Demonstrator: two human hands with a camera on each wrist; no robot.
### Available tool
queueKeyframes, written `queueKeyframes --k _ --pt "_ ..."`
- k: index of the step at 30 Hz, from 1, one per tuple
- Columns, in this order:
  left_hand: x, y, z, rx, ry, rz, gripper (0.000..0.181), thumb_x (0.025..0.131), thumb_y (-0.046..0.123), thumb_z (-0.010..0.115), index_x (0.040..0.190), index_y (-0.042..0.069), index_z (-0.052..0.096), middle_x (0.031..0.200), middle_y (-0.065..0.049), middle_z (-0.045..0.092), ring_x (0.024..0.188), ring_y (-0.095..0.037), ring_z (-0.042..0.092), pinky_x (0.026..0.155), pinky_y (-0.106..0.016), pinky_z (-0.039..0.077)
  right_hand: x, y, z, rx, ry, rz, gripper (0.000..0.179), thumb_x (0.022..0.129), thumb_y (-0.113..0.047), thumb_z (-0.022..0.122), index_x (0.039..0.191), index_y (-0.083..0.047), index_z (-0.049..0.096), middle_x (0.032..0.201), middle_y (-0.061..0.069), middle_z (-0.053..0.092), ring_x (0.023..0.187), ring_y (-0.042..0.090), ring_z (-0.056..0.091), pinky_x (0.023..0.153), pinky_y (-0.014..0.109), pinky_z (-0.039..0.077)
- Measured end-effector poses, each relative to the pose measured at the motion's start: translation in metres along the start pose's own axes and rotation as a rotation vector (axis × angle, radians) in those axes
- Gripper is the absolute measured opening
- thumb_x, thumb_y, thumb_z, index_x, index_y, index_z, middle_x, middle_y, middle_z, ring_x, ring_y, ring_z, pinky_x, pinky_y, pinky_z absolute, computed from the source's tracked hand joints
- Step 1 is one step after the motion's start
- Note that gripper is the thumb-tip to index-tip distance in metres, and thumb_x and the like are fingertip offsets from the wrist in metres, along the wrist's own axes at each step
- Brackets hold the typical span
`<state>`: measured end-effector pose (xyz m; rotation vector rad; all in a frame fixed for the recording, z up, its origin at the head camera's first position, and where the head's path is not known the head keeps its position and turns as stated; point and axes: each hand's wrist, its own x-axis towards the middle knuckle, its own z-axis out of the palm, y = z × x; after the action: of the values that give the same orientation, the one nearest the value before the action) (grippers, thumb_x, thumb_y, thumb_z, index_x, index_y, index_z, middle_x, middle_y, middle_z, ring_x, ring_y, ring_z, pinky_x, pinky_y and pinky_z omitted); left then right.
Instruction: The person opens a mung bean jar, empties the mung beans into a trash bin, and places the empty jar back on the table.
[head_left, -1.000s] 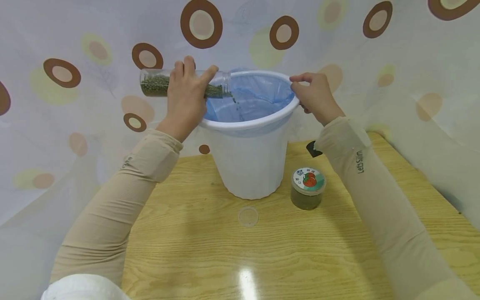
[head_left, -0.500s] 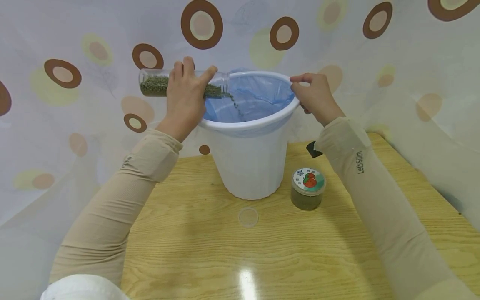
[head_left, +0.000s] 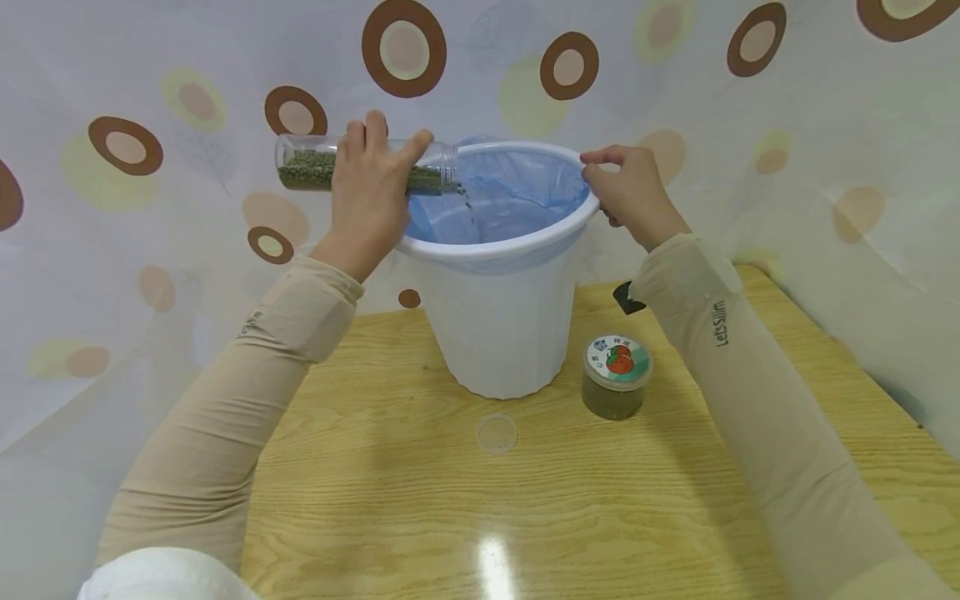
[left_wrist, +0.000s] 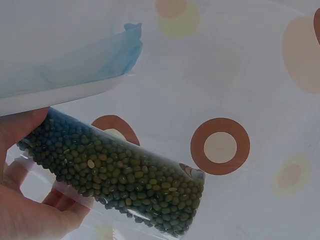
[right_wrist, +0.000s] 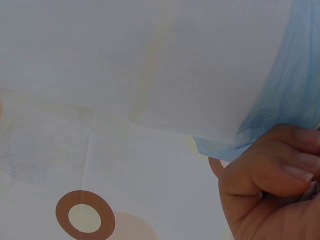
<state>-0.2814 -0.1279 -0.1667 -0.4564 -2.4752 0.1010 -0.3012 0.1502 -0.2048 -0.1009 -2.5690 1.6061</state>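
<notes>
My left hand (head_left: 371, 192) grips a clear plastic jar (head_left: 307, 167) that lies nearly level, its mouth over the left rim of a white bin (head_left: 498, 325). Green mung beans (left_wrist: 135, 180) fill the lower side of the jar, and a thin stream of them drops from its mouth into the bin. A blue plastic bag (head_left: 525, 187) lines the bin and folds over its rim. My right hand (head_left: 630, 187) pinches the bin's right rim and the bag there, with fingers curled in the right wrist view. The bin's bottom inside is hidden.
On the wooden table (head_left: 420, 500), a squat jar (head_left: 617, 379) with a tomato-printed lid stands right of the bin. A clear round disc (head_left: 497, 433) lies in front. A black object (head_left: 628, 297) sits partly behind the right sleeve. A patterned sheet (head_left: 225, 50) hangs behind.
Beans keep falling from the jar in a thin, varying stream. The left hand and jar have shifted very slightly left; the right hand stays on the rim.
</notes>
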Motion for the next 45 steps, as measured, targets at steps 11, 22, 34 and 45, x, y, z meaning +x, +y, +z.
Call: queueKeyframes --k 11,22,34,45 --pt "-0.0001 -0.0003 -0.0011 -0.003 0.002 0.0 0.068 0.083 -0.01 0.053 0.141 0.024 0.045 0.128 -0.024 0.035 0.114 -0.039 0.034 0.099 -0.046 0.032 -0.0004 -0.0026 0.0008 0.003 -0.001 0.002 0.045 0.098 -0.032 0.046 0.141 -0.019 0.049 0.099 0.003 0.052 0.06 0.012 0.046 0.053 0.021 0.042" --pt "0.0002 -0.0002 -0.003 0.015 -0.022 -0.007 0.069 0.084 -0.01 0.053 0.142 0.025 0.043 0.13 -0.024 0.033 0.114 -0.039 0.032 0.1 -0.046 0.031 -0.0013 -0.0031 0.0012 0.012 -0.002 0.002 0.045 0.098 -0.03 0.046 0.141 -0.018 0.049 0.096 0.004 0.051 0.056 0.012 0.044 0.051 0.021 0.041" --pt "0.0024 0.0012 -0.0065 0.041 -0.061 -0.018 0.072 0.082 -0.007 0.059 0.143 0.026 0.041 0.131 -0.024 0.032 0.115 -0.039 0.032 0.101 -0.046 0.03 -0.0014 -0.002 0.0004 0.007 0.004 -0.006 0.045 0.097 -0.029 0.046 0.14 -0.017 0.05 0.089 0.004 0.05 0.053 0.01 0.043 0.049 0.021 0.039" --pt "0.0033 0.0005 -0.0076 0.043 -0.079 -0.026 0.073 0.082 -0.004 0.063 0.144 0.026 0.039 0.133 -0.023 0.03 0.118 -0.039 0.03 0.104 -0.046 0.028 0.0001 -0.0021 0.0002 0.007 0.003 0.003 0.045 0.097 -0.029 0.046 0.14 -0.018 0.05 0.096 0.003 0.052 0.058 0.011 0.045 0.051 0.021 0.041"
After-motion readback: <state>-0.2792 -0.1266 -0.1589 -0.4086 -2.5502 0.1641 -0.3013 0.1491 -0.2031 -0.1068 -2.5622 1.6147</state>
